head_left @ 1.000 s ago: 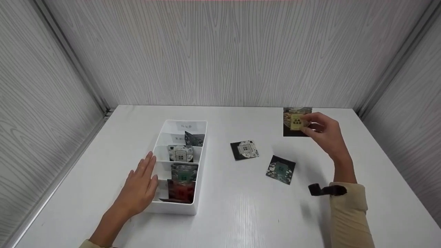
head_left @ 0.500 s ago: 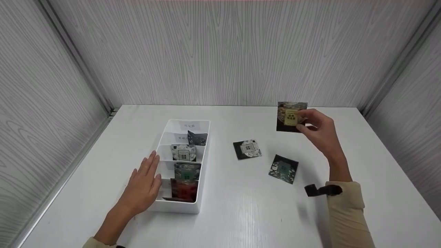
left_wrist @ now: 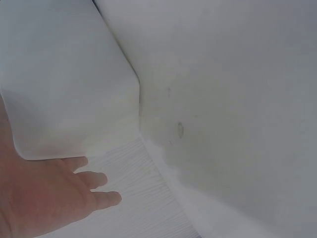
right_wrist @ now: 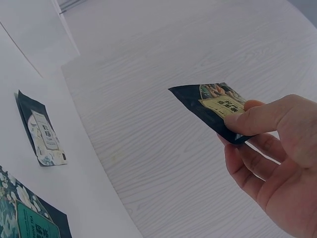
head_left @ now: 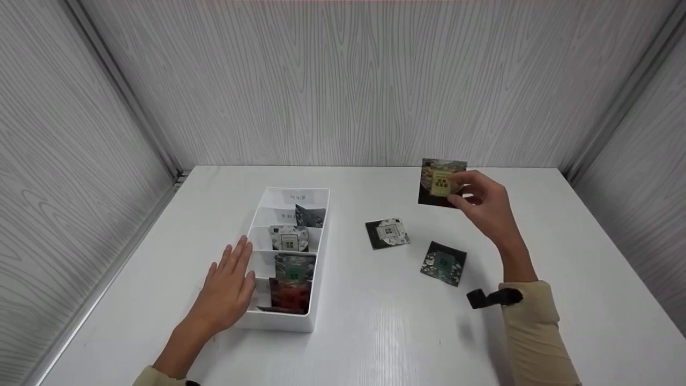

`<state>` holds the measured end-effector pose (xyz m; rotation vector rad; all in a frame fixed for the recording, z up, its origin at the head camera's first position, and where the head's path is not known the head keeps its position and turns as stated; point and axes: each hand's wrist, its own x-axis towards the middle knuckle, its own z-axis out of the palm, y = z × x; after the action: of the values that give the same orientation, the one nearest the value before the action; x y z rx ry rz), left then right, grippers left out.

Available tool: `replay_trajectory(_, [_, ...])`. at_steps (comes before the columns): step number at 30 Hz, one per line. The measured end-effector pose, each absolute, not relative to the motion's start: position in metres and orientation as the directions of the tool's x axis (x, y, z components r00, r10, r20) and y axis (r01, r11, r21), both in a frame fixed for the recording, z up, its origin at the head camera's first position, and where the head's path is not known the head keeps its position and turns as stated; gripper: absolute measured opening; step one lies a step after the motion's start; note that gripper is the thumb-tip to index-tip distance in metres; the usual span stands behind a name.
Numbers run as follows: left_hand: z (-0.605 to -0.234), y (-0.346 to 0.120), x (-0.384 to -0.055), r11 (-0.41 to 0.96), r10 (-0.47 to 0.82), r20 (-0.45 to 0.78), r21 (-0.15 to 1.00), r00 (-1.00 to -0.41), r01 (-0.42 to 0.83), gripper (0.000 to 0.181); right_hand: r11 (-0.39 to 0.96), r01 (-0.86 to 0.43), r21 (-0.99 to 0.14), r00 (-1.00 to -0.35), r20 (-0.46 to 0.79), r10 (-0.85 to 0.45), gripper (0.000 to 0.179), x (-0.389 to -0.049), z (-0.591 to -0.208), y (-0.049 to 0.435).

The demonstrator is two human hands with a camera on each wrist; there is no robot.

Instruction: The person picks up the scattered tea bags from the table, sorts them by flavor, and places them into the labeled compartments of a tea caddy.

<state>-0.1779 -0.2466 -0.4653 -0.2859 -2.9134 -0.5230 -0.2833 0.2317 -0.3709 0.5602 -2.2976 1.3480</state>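
Note:
My right hand (head_left: 485, 206) pinches a square tea sachet with a yellow label (head_left: 440, 184) between thumb and fingers, raised above the table's back right. In the right wrist view the same yellow-labelled sachet (right_wrist: 210, 106) shows its dark lower part, its edge gripped by my thumb. My left hand (head_left: 225, 292) lies with straight fingers along the left side of a white divided box (head_left: 281, 323). The left wrist view shows those fingers (left_wrist: 101, 198) beside the box wall (left_wrist: 69, 89). In the box stand a white-labelled sachet (head_left: 289, 238), a green one (head_left: 295, 266), a red one (head_left: 292, 296) and a dark one (head_left: 310, 216).
A white-and-black sachet (head_left: 388, 233) and a green-labelled sachet (head_left: 444, 264) lie on the white table (head_left: 375, 321) right of the box. The rearmost compartment carries a printed label (head_left: 298, 197). Grained panels (head_left: 353, 80) close off the back and both sides.
My right hand has moved left with the yellow-labelled sachet, lifting it slightly. The left hand stays at the box's side; the whole view has shifted a little.

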Motion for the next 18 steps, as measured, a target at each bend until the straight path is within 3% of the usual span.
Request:
replay_trajectory(7, [-0.468, -0.248, -0.179, 0.917, 0.163, 0.214, 0.328, -0.963, 0.228, 0.061, 0.434, -0.562, -0.704, -0.817, 0.556, -0.154, 0.033, -0.308, -0.395, 0.227])
replay_trajectory(18, [-0.469, -0.249, -0.179, 0.914, 0.171, 0.226, 0.327, -0.959, 0.239, 0.061, 0.420, -0.590, -0.689, -0.797, 0.580, -0.169, 0.030, -0.325, -0.403, 0.193])
